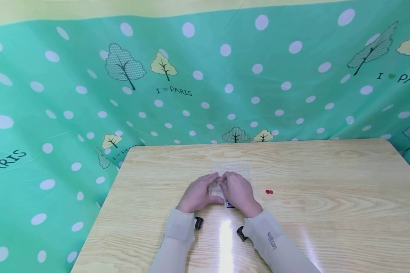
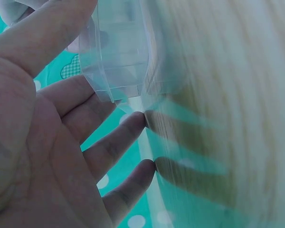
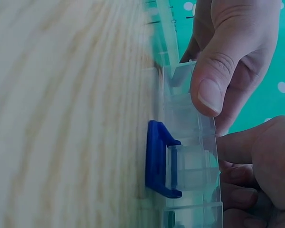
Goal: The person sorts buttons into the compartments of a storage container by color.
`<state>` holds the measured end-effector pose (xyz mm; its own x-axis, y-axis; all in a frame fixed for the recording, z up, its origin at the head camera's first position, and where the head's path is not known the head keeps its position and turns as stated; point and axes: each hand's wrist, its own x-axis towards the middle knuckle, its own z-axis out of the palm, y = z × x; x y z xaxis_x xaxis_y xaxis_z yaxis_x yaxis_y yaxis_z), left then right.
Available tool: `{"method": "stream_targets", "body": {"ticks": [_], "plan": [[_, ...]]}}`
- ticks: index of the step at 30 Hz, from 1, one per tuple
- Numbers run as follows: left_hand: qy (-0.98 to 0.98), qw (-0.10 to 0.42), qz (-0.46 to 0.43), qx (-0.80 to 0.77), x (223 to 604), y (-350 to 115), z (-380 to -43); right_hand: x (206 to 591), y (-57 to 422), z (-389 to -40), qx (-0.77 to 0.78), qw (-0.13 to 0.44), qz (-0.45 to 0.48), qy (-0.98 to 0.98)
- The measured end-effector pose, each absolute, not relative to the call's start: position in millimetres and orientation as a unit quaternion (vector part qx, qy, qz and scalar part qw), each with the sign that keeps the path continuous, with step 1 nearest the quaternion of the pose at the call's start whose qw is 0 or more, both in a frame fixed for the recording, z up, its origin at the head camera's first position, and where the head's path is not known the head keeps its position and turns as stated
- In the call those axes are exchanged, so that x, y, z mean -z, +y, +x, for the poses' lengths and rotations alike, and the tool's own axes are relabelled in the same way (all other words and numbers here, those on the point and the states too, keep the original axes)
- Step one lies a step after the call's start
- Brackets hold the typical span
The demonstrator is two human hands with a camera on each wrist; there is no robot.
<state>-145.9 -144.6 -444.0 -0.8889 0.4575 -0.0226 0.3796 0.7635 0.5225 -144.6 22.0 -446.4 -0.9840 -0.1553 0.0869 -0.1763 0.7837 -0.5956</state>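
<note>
A clear plastic compartment box (image 3: 187, 118) with a blue latch (image 3: 154, 159) on its front sits on the table before me. My left hand (image 1: 198, 192) holds the box's left side, its thumb (image 3: 211, 90) on the front edge. In the left wrist view, two of that hand's fingers (image 2: 116, 149) reach past the box to the tabletop. My right hand (image 1: 238, 191) is over the box, thumb and forefinger close together above the compartments. Whether anything sits between those fingertips is hidden. Two small red discs (image 1: 269, 192) lie to the right of the box.
The wooden table (image 1: 328, 212) spreads out on all sides of the box. Behind it and to the left hangs a green dotted curtain (image 1: 205, 87). A black wrist strap part (image 1: 199, 223) shows by the left cuff, with another (image 1: 242, 233) by the right.
</note>
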Motion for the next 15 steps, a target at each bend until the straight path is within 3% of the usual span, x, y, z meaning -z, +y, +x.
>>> {"method": "stream_targets", "body": {"ticks": [15], "plan": [[0.937,0.074,0.221,-0.258,443.4,-144.2,-146.0,441.9,30.8,-143.7,-0.398,0.007,0.090,-0.913]]}}
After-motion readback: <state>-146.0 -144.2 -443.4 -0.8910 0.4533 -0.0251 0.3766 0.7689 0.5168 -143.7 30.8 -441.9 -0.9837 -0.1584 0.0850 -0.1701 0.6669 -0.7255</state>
